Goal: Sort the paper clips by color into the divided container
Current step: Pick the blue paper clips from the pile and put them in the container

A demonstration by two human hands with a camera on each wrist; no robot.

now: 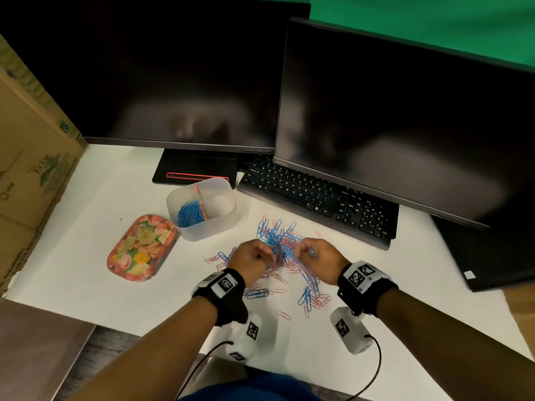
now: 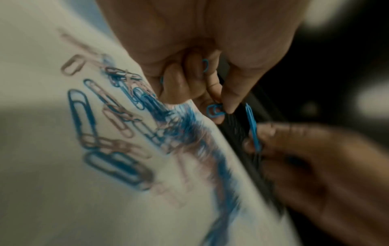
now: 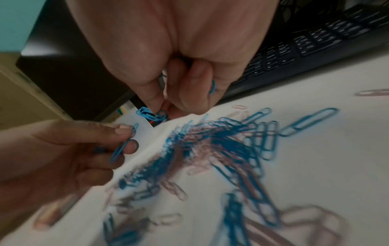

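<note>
**Both hands pinching blue clips over the pile**

Left hand (image 1: 251, 257): fingers curled, pinching blue paper clips (image 2: 215, 110) at the fingertips; more blue wire tucked between the curled fingers, count unclear. Hovering over the left side of the pile.

Right hand (image 1: 317, 256): also curled, gripping a small bunch of blue clips (image 3: 150, 114) between thumb and fingertips. One more blue clip (image 3: 212, 87) wedged between the fingers. Over the right side of the pile. Hands close together, not touching.

Mixed pile (image 1: 282, 243) of blue and pink paper clips on the white desk (image 1: 86, 256), near side of the keyboard (image 1: 318, 198). Dense tangle just beyond the knuckles; loose strays spread nearer, toward the wrists, plus a single pink clip (image 1: 283, 314) closest to the near edge.

Divided container (image 1: 202, 209): translucent tub, far-left of the pile, apart from it. Left compartment holding a heap of sorted blue clips (image 1: 189, 214). Pink divider (image 1: 200, 202) standing down the middle. Right compartment contents not discernible.

Floral tray (image 1: 142, 247) just left of the container, nearly touching it. Two dark monitors (image 1: 179, 76) at the far side, keyboard partly under the right one. Cardboard box (image 1: 31, 157) against the left edge of the desk.

Wrist views motion-blurred; finer finger contact not readable.
</note>
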